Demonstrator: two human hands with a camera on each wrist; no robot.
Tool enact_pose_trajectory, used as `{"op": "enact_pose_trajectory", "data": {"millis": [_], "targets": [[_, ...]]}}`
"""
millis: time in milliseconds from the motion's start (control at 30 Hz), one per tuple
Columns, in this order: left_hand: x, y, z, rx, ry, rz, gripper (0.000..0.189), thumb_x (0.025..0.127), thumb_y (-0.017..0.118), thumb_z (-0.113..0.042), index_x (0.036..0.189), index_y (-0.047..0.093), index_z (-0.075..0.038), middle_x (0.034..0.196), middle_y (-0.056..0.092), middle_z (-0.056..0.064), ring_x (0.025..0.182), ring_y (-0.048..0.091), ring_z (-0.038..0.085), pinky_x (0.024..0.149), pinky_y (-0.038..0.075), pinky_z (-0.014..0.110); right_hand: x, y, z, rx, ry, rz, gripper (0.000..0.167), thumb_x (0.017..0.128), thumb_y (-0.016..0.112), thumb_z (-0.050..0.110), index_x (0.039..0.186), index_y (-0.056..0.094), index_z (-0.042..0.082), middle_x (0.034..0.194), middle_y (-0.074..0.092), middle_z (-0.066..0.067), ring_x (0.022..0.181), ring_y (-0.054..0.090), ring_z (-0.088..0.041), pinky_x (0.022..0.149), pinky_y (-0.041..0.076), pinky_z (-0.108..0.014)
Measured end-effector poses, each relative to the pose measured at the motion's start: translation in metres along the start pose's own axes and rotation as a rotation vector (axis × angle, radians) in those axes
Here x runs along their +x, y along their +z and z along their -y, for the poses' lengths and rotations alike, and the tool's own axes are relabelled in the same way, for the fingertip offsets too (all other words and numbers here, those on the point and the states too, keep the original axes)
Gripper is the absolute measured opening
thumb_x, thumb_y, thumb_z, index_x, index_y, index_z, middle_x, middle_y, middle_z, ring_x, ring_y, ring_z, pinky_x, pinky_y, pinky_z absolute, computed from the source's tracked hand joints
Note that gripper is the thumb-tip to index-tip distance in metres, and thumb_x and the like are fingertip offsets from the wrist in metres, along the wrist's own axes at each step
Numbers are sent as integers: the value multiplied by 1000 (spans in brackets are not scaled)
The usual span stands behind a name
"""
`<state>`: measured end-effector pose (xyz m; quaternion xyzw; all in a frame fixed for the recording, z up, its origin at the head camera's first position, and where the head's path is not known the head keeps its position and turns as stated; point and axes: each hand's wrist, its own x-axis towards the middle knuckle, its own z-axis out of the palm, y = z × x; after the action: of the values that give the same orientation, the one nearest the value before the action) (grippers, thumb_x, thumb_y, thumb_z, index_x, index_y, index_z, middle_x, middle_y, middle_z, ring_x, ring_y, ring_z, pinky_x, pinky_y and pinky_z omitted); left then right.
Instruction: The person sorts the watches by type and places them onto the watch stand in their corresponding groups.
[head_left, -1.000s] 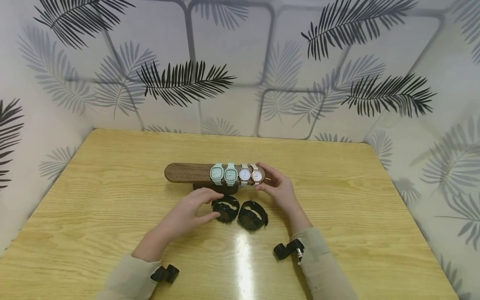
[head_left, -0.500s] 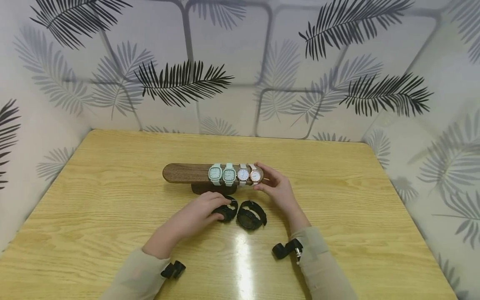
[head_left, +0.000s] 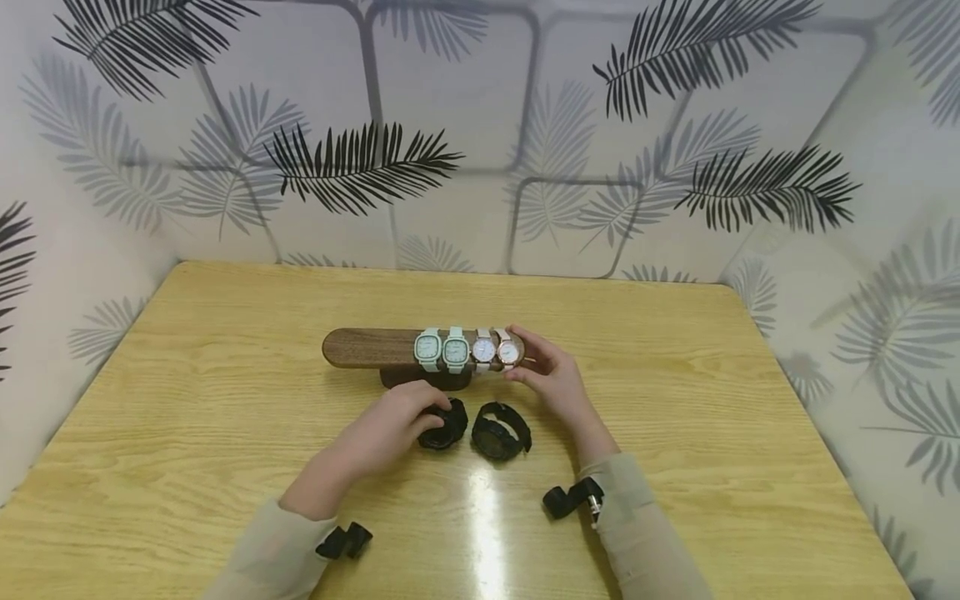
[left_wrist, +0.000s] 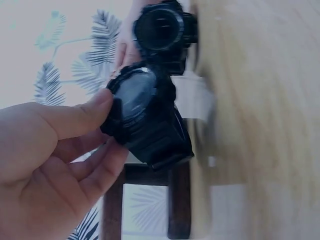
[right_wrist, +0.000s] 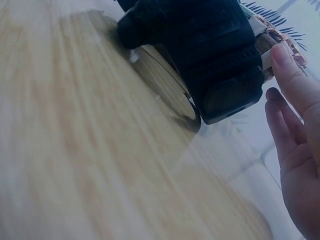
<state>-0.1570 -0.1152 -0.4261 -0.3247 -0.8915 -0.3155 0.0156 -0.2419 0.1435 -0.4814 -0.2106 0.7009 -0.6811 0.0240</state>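
My left hand (head_left: 386, 425) pinches a black wristwatch (left_wrist: 137, 100) between thumb and fingers, just in front of the wooden watch stand (head_left: 367, 347). In the left wrist view its round face and thick strap show. To its right a second black wristwatch (head_left: 495, 437) rests on the table, strap looped. My right hand (head_left: 555, 379) holds the stand's right end, index finger on top and thumb at the lower front. On the stand's bar, from left to right, sit two mint-green square watches (head_left: 456, 350) and two round watches (head_left: 484, 348) with pale straps.
The stand's bar lies crosswise on a dark base (head_left: 425, 377). Under everything is a light wooden table (head_left: 645, 375), backed by a leaf-patterned wall covering (head_left: 465, 217). Black wrist-worn devices (head_left: 343, 542) sit at both cuffs.
My left hand has moved onto the left black watch, closed its fingers on it, and shifted and turned it slightly left, away from the other black watch. The right hand stays at the stand's end.
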Motion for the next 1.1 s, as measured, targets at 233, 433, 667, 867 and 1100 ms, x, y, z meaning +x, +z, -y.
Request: {"op": "enact_pose_trajectory", "data": {"millis": [233,433,667,867,1100], "targets": [[-12,-16,-1,-194,-104,-25,17,89,69,-12,105,68,-10,100,65,-3,91,59,12,78,53,30,-4,6,22,-40,12,3,64,78,69,-14,137,46,-6,133,51,-26,111,59,-33,91,52,-32],[-25,-42,-3,-290,-152,-123,17,90,68,-14,107,69,-14,104,66,-6,93,61,10,78,54,30,-4,7,24,-41,15,-1,63,78,70,-12,137,47,-5,130,53,-26,109,60,-24,93,51,-33],[-44,-77,1,-442,-366,-299,26,94,63,-25,114,66,-8,105,64,4,89,60,15,74,52,22,-5,6,23,-39,6,0,63,78,70,-13,137,47,-6,131,53,-26,106,61,-15,93,51,-33],[-57,-94,12,-440,-454,-470,34,95,63,-25,117,64,0,102,63,-2,87,59,9,73,50,14,-5,7,24,-30,10,-1,63,78,69,-13,137,47,-6,130,53,-27,103,62,-13,92,51,-33],[-63,-98,30,-544,-573,-643,35,93,65,-26,119,63,-2,104,61,-6,87,59,7,77,50,13,-5,7,23,-30,17,-1,63,78,69,-13,137,47,-5,130,53,-27,106,62,-22,92,51,-33]]}}
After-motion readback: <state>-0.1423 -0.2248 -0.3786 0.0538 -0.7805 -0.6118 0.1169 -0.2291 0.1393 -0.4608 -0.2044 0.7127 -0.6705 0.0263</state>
